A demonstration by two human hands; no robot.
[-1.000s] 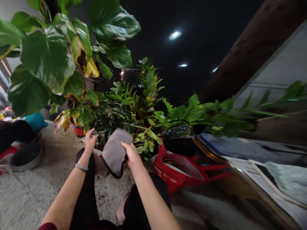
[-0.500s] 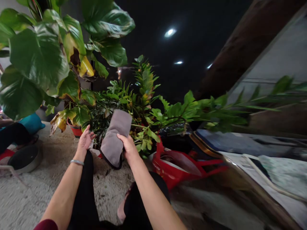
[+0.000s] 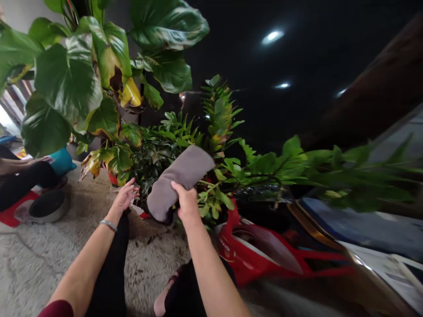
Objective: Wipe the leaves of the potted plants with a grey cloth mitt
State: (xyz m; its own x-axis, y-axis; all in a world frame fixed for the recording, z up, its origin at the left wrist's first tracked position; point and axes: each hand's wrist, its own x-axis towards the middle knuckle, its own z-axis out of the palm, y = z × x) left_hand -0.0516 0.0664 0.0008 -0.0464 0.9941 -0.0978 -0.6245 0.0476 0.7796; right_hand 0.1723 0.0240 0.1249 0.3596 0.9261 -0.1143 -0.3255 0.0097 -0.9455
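While the right hand grips the gray cloth at its near edge, the thumb lies flat on the upper face and the other fingers are largely hidden beneath. The cloth is held clear of the floor, in front of the plants; its upper end points away to the right, and its lower end hangs toward the left hand. Whether it touches the leaves behind cannot be told. The left hand is unloaded, fingers extended and slightly spread, just beside the shrub and apart from the cloth. A bangle encircles the left wrist. Behind the left hand stands a red pot, partly covered by drooping leaves. Above it, the large-leaf plant occupies the upper left; several leaves show yellow and brown areas. To the right of the right hand, a red bag sits with its mouth facing up. At far left, a basin rests on the floor beside a red stool; another person's leg, in black, extends above the stool, near a teal item.
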